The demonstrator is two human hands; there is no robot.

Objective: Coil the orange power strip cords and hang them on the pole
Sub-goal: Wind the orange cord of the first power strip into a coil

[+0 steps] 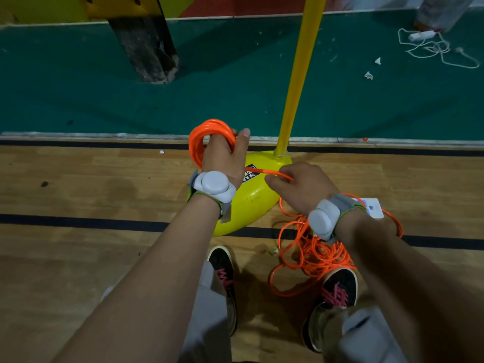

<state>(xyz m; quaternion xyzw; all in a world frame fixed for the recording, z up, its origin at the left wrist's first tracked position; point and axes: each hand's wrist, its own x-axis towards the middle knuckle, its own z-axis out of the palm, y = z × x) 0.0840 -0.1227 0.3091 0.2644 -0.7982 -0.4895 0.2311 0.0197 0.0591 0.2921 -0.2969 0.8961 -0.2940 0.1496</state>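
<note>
My left hand (225, 155) grips a small coil of orange cord (201, 137), its loops wrapped round the fingers above the floor. A taut stretch of the same cord (264, 172) runs from that hand to my right hand (298, 187), which pinches it. Below my right wrist a loose tangle of orange cord (314, 255) lies on the wooden floor by my right shoe. The white power strip (373, 208) lies just right of my right wrist, partly hidden. The yellow pole (301, 74) rises from a yellow base (251, 200) between my hands.
A white power strip with white cord (429, 43) lies on the green floor at the far right. A dark post (146, 48) stands at the back left. Paper scraps (368, 75) dot the green floor. My two shoes (224, 263) stand below the base.
</note>
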